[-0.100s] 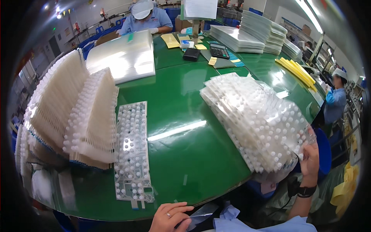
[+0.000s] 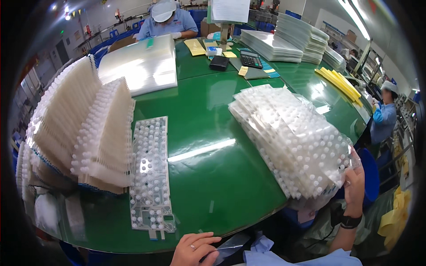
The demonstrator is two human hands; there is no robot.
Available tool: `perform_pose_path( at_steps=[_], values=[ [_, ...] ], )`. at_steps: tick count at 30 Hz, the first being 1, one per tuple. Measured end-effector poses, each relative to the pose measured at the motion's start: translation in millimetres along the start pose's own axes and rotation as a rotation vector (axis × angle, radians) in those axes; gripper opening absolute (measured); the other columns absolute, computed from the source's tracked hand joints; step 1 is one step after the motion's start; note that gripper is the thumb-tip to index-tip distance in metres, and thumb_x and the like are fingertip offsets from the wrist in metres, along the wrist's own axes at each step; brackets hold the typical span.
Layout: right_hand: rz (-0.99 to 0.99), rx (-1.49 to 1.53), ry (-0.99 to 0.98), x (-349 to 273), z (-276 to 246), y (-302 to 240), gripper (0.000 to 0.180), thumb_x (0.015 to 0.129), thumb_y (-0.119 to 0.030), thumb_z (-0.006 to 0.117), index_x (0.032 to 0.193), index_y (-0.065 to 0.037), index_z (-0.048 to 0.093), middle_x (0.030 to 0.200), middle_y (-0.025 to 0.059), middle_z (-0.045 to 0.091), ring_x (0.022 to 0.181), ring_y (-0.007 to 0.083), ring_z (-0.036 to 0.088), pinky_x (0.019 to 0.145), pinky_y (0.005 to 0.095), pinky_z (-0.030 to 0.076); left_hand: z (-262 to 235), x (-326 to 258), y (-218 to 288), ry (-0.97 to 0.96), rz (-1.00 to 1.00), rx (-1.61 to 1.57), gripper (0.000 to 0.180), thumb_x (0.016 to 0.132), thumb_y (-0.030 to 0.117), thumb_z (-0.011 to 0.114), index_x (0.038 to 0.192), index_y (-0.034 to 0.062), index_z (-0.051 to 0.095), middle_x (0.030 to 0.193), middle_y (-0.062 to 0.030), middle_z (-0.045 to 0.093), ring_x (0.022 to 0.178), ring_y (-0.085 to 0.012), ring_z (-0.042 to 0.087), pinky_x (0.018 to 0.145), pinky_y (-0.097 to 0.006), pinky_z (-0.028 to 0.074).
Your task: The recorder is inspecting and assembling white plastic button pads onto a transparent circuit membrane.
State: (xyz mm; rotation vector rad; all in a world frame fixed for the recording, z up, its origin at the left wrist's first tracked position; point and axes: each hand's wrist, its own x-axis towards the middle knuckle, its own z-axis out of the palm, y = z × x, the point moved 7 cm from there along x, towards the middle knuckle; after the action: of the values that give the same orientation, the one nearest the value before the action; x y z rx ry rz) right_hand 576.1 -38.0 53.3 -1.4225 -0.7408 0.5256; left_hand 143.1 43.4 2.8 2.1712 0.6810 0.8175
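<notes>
My right hand (image 2: 354, 184) grips the near right corner of a clear plastic bag (image 2: 326, 146) holding a membrane sheet with white rubber domes. That bag lies on top of a fanned stack of similar bagged sheets (image 2: 262, 133). Low at the table's front edge is my left hand (image 2: 195, 249), its fingers stretched out and the thumb apart. Beside its fingertips is a piece of clear film (image 2: 233, 244); whether they touch it I cannot tell. A single keyboard membrane sheet (image 2: 151, 177) with white domes lies flat on the left part of the table.
Tall stacks of domed membrane sheets (image 2: 106, 137) stand on the left of the green table (image 2: 204, 177). Behind them lies a pile of clear plastic bags (image 2: 137, 66). A calculator (image 2: 251, 59), a black box (image 2: 219, 63) and yellow strips (image 2: 339, 84) lie farther back. A co-worker (image 2: 166, 22) sits opposite.
</notes>
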Motion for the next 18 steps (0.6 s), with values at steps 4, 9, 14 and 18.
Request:
perform_pose_path(
  at_steps=[4,9,14,18],
  values=[
    [-0.205,-0.271,0.105,-10,15,-17,0.056,0.088,0.007,0.043,0.143,-0.001,0.045,0.135,0.0119,0.057,0.070,0.0011,0.053,0.059,0.0169,0.043,0,-1,-3,-0.009,-0.008,0.014,0.007,0.084,0.009,0.065,0.085,0.0018,0.063,0.106,-0.0140,0.069,0.104,-0.0362,0.063,0.090,-0.047,0.046],
    [-0.458,-0.308,0.180,-8,7,-47,0.053,0.089,0.007,0.044,0.142,0.002,0.046,0.138,0.0152,0.055,0.085,0.0058,0.059,0.069,0.0187,0.046,-2,-2,-2,-0.008,0.005,0.026,0.008,0.083,0.008,0.066,0.084,0.0016,0.063,0.106,-0.0139,0.069,0.105,-0.0360,0.063,0.091,-0.047,0.046],
    [-0.335,0.047,0.062,10,20,-50,0.059,0.088,0.005,0.048,0.146,0.002,0.039,0.138,0.0202,0.052,0.112,0.0177,0.059,0.092,0.0266,0.049,0,-2,-3,0.008,0.004,0.023,0.007,0.083,0.008,0.066,0.084,0.0015,0.063,0.106,-0.0140,0.069,0.106,-0.0359,0.063,0.090,-0.047,0.046],
    [-0.089,0.123,-0.013,13,19,-9,0.064,0.084,0.006,0.049,0.146,0.003,0.037,0.137,0.0203,0.053,0.114,0.0202,0.060,0.097,0.0305,0.048,1,2,-1,0.025,0.006,0.034,0.007,0.083,0.008,0.066,0.084,0.0015,0.063,0.106,-0.0140,0.069,0.106,-0.0360,0.063,0.090,-0.047,0.046]
  ],
)
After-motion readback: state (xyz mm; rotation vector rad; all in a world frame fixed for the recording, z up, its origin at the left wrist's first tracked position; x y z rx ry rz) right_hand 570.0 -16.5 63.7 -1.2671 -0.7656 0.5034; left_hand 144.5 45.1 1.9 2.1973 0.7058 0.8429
